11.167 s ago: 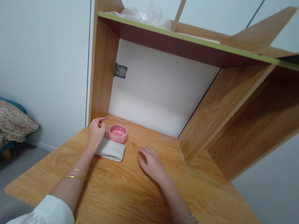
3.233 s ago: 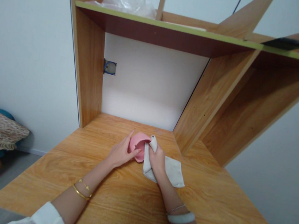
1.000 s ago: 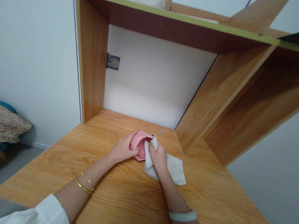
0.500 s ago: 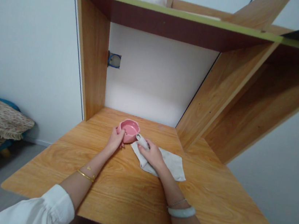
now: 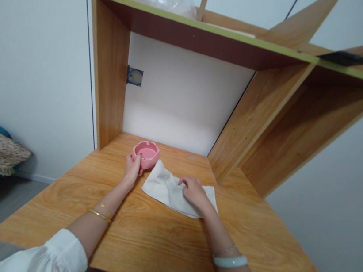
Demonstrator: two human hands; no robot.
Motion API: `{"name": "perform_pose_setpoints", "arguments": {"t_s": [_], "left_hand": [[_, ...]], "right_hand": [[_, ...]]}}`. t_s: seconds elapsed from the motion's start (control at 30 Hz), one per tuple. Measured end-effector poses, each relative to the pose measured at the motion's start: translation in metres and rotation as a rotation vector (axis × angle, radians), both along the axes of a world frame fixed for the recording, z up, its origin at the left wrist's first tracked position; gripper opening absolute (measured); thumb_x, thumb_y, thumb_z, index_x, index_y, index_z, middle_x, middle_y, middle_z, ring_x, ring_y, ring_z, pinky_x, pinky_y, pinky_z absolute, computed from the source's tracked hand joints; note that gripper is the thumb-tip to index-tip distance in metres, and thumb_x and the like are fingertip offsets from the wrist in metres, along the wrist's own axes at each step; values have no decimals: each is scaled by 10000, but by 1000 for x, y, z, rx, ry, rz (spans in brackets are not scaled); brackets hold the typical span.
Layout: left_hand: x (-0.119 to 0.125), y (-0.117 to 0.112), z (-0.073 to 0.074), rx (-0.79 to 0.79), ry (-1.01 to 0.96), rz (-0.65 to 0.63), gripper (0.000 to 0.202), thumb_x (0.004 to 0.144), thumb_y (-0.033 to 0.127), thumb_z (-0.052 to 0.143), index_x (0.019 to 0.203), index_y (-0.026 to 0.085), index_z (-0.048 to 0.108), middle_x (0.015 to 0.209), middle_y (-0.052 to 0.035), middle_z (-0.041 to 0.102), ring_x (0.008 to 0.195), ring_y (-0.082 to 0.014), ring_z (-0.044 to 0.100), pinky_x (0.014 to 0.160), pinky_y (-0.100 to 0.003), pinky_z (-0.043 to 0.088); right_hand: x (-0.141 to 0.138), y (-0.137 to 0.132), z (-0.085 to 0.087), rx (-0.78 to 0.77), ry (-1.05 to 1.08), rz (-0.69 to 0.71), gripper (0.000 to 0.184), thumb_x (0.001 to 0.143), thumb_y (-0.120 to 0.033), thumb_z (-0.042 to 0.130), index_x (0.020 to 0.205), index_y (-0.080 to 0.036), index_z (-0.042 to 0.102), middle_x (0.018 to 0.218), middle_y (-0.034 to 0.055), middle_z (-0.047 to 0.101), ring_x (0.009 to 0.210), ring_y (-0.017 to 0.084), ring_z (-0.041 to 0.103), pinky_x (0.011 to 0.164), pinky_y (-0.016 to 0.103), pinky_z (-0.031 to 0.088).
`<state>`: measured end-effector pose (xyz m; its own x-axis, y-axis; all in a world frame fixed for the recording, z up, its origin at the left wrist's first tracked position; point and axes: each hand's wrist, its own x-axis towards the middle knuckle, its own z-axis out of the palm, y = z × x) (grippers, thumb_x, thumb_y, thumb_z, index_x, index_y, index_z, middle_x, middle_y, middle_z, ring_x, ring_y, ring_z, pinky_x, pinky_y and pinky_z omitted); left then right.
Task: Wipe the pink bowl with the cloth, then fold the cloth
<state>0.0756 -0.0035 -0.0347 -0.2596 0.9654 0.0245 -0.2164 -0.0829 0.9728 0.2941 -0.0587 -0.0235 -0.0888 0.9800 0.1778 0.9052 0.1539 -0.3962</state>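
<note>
The cloth (image 5: pixel 165 189), held in the bowl (image 5: pixel 150 163) 1 second ago, now lies spread on the bench (image 5: pixel 154 244); wiping seems paused. The left hand (image 5: pixel 132 169) grips the bowl beside it; the right hand (image 5: pixel 195 194) curls over the cloth, hold unclear.

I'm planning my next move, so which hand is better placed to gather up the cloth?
Probably the right: the right hand is over the cloth with its fingers curled, while the left hand holds the pink bowl, thumb over the rim.
</note>
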Motion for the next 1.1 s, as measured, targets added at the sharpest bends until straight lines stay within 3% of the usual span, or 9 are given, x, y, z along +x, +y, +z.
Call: {"name": "perform_pose_setpoints", "arguments": {"t_s": [0.2,0.3,0.37,0.43,0.53,0.63,0.77,0.9,1.1], "left_hand": [[-4,-10,22,192,-13,119,353,788,370,474,1074,213,339,507,112,438,267,-43,367,283,-139,252],[-2,-17,29,228,-2,68,342,789,374,453,1070,216,337,528,104,458,270,-47,381,272,-139,245],[3,-21,28,233,27,-3,355,790,379,446,1084,214,334,525,100,467,269,-51,386,269,-142,251],[10,-24,23,227,72,-87,400,783,387,461,1116,209,328,513,99,468,268,-55,389,271,-148,266],[20,-28,14,208,147,-184,496,769,398,502,1183,204,310,515,94,471,274,-53,388,282,-156,289],[26,-31,9,209,215,-255,617,748,412,552,1250,195,267,579,70,515,293,-43,393,302,-163,321],[27,-30,8,236,261,-363,659,738,464,557,1271,191,281,784,-18,587,358,-50,468,325,-172,357],[17,-17,4,184,371,-243,425,799,481,410,1011,134,534,757,-56,618,344,-67,458,321,-191,323],[-1,-2,5,198,476,-117,215,723,300,471,652,155,612,775,-80,666,741,-172,602,662,-248,442]], "right_hand": [[-29,-22,3,-84,-21,150,273,684,-48,442,798,-218,623,858,26,615,863,175,512,764,275,345],[-38,-15,10,27,224,68,234,765,-195,481,975,-195,584,772,27,592,772,163,538,705,274,388],[-45,-7,18,72,443,8,394,800,-325,478,1160,-166,464,694,2,562,656,143,547,621,260,416],[-54,2,26,11,637,12,518,820,-396,444,1262,-153,326,607,-39,528,518,119,530,515,236,424],[-64,9,30,-110,778,12,486,837,-330,398,1268,-147,267,479,-91,482,356,94,473,379,193,393],[-64,12,26,-115,793,-75,343,810,-214,386,1148,-156,389,382,-110,461,282,83,443,315,157,351],[-42,17,21,-116,817,-186,158,799,-212,395,905,-169,505,328,-94,465,253,85,442,275,142,316],[-1,21,22,-145,833,-284,197,831,-252,351,772,-158,514,301,-51,476,232,88,428,250,143,283],[55,16,11,-85,824,-452,193,814,-217,340,840,-131,511,301,-35,487,220,102,417,240,156,277]]}}
